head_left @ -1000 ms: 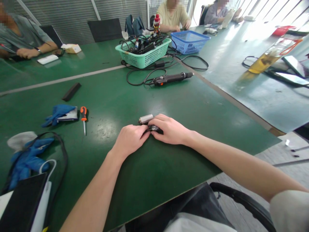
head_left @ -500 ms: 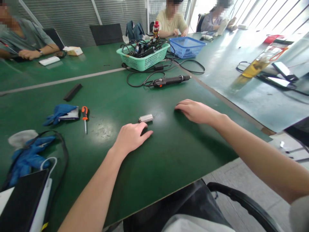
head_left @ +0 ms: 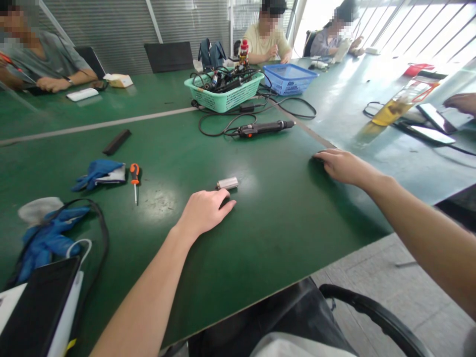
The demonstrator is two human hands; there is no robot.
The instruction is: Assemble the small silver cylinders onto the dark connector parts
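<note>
Lg. green table (head_left: pixel 282 248), pale seam strip (head_left: pixel 111 123) across it. Bkgd: grey ribbed wall (head_left: pixel 104 25) w/ light uprights (head_left: pixel 153 21); dark chair back (head_left: pixel 169 57) in front. Upper R: barred window (head_left: pixel 439 25), v. bright (glare washes out far table). Lower R: grey floor (head_left: pixel 420 292), black curved armrest (head_left: pixel 372 306).

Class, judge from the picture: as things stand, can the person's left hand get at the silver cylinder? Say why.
Very likely yes: the left hand is open right by the cylinder, and nothing visible stands between them.
</note>
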